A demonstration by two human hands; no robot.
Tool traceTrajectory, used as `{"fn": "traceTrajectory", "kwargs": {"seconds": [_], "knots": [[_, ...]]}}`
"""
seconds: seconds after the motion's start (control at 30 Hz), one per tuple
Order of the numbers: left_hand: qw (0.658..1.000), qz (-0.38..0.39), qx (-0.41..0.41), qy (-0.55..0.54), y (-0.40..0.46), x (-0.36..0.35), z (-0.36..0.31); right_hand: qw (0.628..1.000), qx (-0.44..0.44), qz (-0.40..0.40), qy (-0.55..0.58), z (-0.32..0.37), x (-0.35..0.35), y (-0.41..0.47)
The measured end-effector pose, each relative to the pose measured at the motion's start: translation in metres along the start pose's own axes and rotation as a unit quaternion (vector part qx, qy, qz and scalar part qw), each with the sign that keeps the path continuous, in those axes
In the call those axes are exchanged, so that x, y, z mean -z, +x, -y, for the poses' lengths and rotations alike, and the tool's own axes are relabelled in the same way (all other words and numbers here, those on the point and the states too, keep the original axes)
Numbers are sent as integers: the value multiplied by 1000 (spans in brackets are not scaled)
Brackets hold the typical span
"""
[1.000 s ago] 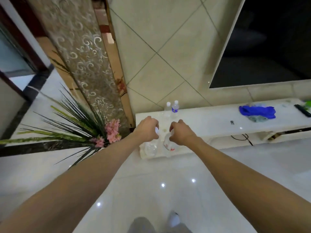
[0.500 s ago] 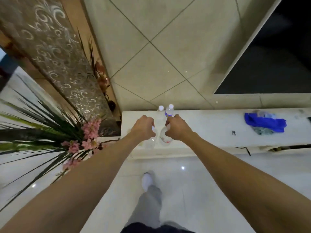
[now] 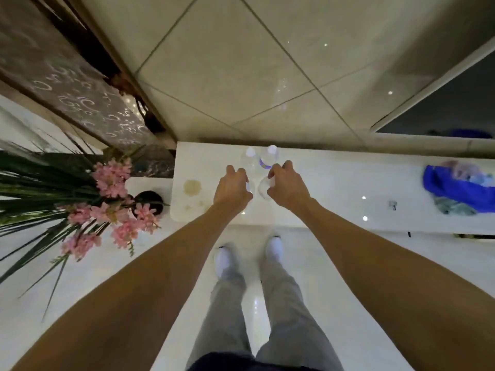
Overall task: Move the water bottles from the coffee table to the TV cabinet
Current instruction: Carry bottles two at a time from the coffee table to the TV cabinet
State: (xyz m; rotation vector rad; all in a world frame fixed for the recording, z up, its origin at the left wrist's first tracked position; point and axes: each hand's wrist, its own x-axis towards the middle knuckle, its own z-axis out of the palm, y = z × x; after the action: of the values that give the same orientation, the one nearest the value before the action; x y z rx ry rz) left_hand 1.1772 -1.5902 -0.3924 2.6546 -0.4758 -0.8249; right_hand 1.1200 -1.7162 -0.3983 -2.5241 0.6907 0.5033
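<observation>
I look straight down at the left end of the white TV cabinet (image 3: 334,183). My left hand (image 3: 232,187) is shut on a clear water bottle (image 3: 249,186), which it mostly hides. My right hand (image 3: 288,186) is shut on a second clear bottle (image 3: 263,188). Both held bottles are over the cabinet top; I cannot tell whether they touch it. Just behind my hands, near the wall, stand two more bottles: a clear one with a white cap (image 3: 250,153) and one with a blue label (image 3: 269,158).
A blue cloth (image 3: 455,186) lies on the cabinet at the right, with a small metal item (image 3: 392,204) before it. A yellowish stain (image 3: 192,187) marks the cabinet's left end. A plant with pink flowers (image 3: 112,207) stands at the left. The TV (image 3: 450,108) hangs upper right.
I have stepped closer and my view has tilted down. Both hands with their bottles have moved forward from the cabinet's front edge to over its top, nearer the two standing bottles.
</observation>
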Motion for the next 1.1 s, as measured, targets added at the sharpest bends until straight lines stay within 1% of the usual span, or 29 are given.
{"fn": "traceTrajectory", "kwargs": {"seconds": [0.17,0.23,0.43,0.63,0.77,0.9,1.03,1.1], "knots": [[996,-9,76,-42,48,-39,-5,1000,20,8,10,-27,-28,56],[995,-7,87,-55,61,-50,-7,999,24,16,19,-34,-36,71],[994,-20,86,-66,83,-68,-11,999,34,20,25,-47,-46,94],[996,-18,78,-45,99,-76,-9,997,42,38,43,-53,-50,99],[996,-27,71,-49,105,-80,-9,996,26,35,73,-52,-48,104],[998,-17,61,-27,107,-76,-10,997,18,38,65,-46,-43,103],[999,-1,40,13,100,-57,-16,997,27,57,38,-42,-33,98],[999,3,23,25,94,-43,-20,998,21,64,7,-41,-22,93]]}}
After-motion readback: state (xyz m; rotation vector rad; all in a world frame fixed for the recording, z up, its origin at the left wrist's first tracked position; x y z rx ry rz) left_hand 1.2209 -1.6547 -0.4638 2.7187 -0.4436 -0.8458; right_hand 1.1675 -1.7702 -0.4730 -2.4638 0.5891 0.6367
